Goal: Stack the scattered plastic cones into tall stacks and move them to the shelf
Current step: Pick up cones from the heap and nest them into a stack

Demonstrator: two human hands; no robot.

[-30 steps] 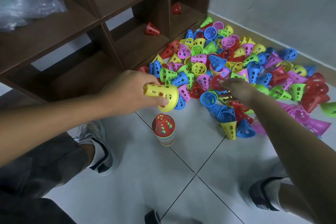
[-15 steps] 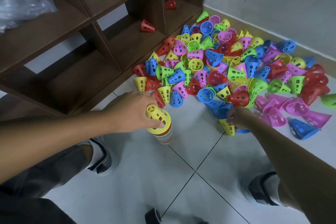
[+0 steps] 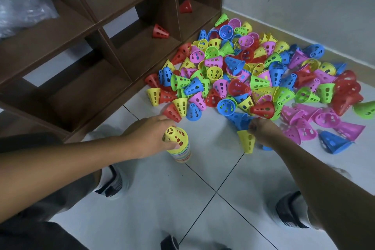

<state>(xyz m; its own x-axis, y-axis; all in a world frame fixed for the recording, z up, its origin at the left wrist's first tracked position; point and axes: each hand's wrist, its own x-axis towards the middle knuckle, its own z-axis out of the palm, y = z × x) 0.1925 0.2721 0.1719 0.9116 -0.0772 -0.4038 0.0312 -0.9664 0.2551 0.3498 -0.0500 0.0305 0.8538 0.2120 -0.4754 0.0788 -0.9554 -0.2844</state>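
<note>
A short stack of cones (image 3: 180, 153) stands on the tiled floor, topped by a yellow cone (image 3: 175, 137). My left hand (image 3: 148, 136) grips that yellow cone on the stack. My right hand (image 3: 261, 131) pinches a second yellow cone (image 3: 246, 141) at the near edge of the pile, wide end tilted down. The big pile of scattered cones (image 3: 243, 79) in red, blue, green, yellow and pink spreads across the floor toward the wall. Two red cones, one (image 3: 160, 31) and another (image 3: 186, 6), lie in compartments of the brown shelf (image 3: 125, 53).
The shelf stands to the left, its lower compartments open toward the pile. A clear plastic bag (image 3: 22, 6) rests on an upper shelf board. My two feet in grey shoes, left (image 3: 109, 182) and right (image 3: 288, 211), flank bare floor tiles. A grey wall (image 3: 304, 6) borders the pile.
My left hand brought the yellow cone down onto the stack, covering the red top cone. My right hand drew back from the pile and took hold of a yellow cone at its near edge.
</note>
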